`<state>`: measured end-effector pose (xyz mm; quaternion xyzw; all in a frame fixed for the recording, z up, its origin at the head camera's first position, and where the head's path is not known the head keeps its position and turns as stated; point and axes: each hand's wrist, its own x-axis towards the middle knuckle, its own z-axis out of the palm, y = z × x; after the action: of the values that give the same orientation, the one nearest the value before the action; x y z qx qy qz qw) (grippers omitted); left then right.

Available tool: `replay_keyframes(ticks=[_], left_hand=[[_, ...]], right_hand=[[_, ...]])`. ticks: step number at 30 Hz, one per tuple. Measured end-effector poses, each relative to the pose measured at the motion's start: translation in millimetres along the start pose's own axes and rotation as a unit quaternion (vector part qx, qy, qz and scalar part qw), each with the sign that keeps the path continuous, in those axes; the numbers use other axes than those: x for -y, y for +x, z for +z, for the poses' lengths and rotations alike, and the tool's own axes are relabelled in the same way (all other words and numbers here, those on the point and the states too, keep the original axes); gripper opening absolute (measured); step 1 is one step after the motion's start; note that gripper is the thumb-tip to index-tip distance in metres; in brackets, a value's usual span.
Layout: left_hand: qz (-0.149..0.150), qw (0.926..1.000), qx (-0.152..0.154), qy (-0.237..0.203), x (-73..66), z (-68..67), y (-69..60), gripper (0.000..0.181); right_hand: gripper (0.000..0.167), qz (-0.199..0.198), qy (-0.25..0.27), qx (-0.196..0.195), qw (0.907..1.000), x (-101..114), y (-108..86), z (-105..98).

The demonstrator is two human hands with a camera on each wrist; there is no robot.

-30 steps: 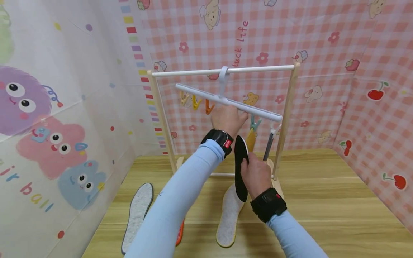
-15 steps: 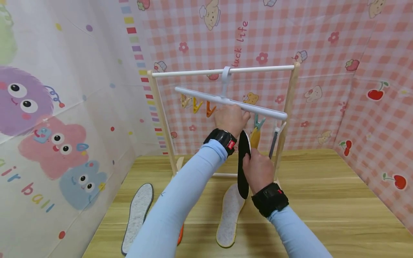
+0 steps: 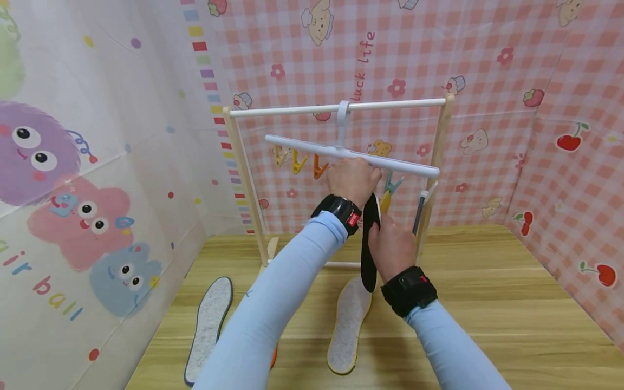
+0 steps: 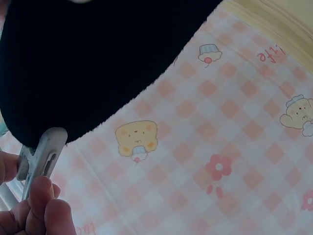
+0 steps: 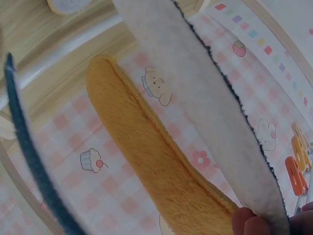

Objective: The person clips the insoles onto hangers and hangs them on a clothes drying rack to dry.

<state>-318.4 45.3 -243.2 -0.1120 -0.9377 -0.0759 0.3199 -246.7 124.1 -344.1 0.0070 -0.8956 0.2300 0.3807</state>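
Observation:
My left hand point(image 3: 353, 181) is at the middle of a white hanger bar point(image 3: 409, 167), pinching a pale clothespin point(image 4: 49, 149) between thumb and fingers. The clothespin's tips stand at the rounded end of a fuzzy black insole point(image 4: 98, 63), one of them over its edge. Lower down, my right hand point(image 3: 394, 246) grips that insole by its side, upright below the bar. Its pale underside point(image 5: 210, 112) shows in the right wrist view. Behind it hangs a yellow insole point(image 5: 151, 152) from a teal clothespin point(image 3: 392, 184). Another clothespin point(image 3: 426, 195) carries a dark blue-grey insole point(image 3: 418, 216).
The hanger hooks over a rack's white rod point(image 3: 287, 110) between wooden posts point(image 3: 246, 184). Orange point(image 3: 319, 167) and yellow point(image 3: 298, 162) clothespins hang left of my hand. Grey insoles lie on the wooden table, one yellow-edged point(image 3: 348, 330), one dark-edged point(image 3: 209, 325). An orange-edged thing point(image 3: 274, 356) is mostly behind my left sleeve.
My right hand has risen a little with the black insole, bringing its top closer to my left hand. The left hand has shifted slightly right, and the hanger's right end has swung right and up.

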Motion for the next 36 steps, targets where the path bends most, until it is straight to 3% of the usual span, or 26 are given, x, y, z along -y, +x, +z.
replay_keyframes(ticks=[14,22,36], left_hand=[[-0.004,1.0,0.007,0.001,-1.5,3.6,-0.6,0.054],[-0.01,0.9999,0.004,0.002,0.3,7.0,-0.2,0.058],[-0.007,0.9999,0.009,-0.004,-0.6,9.3,-1.1,0.059]], right_hand=[[0.019,-0.019,0.002,0.0,0.9998,-1.1,3.3,2.7],[0.018,0.002,0.014,0.016,0.9998,-2.8,-2.8,5.5],[0.019,-0.011,0.039,0.011,0.9991,-12.1,-18.9,7.0]])
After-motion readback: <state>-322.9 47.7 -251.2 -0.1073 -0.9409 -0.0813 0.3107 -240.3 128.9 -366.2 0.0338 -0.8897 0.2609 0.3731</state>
